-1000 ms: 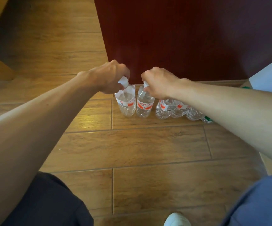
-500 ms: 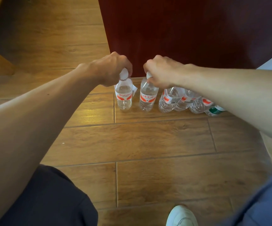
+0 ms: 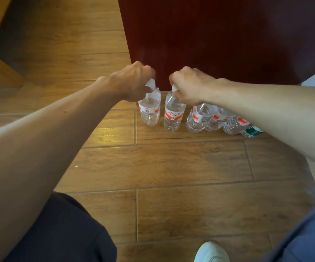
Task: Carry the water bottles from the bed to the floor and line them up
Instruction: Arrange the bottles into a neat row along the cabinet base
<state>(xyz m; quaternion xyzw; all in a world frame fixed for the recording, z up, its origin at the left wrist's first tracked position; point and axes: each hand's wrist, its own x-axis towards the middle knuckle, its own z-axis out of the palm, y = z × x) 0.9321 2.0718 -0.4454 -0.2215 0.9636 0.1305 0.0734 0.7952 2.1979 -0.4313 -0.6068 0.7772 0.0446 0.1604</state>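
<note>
1. A second ago the two held bottles sat closer together and looked slightly tilted. Now the left bottle (image 3: 149, 112) and right bottle (image 3: 173, 116) are upright with a small gap between them.
2. Both appear to rest on the floor (image 3: 171, 167), just in front of the dark red panel (image 3: 219, 35). They stand at the left end of the row (image 3: 200, 118) already there.
3. We judge that these two are as good as placed. What remains is to let go, and perhaps to nudge them so the spacing matches the tighter row.
4. That row holds four more bottles packed side by side, the last one with a green label (image 3: 252, 131). We cannot tell whether any bottles remain on the bed, since it is not clearly in view.
5. The left hand (image 3: 132, 82) has not let go. Its fingers (image 3: 149, 71) are curled tight round the cap and neck of the left bottle, with only a sliver of white cap showing.
6. The right hand (image 3: 188, 86) also keeps its grip, its fingers (image 3: 175, 78) closed in a fist over the right bottle's cap. Its forearm crosses above the row and hides those bottle tops.
</note>
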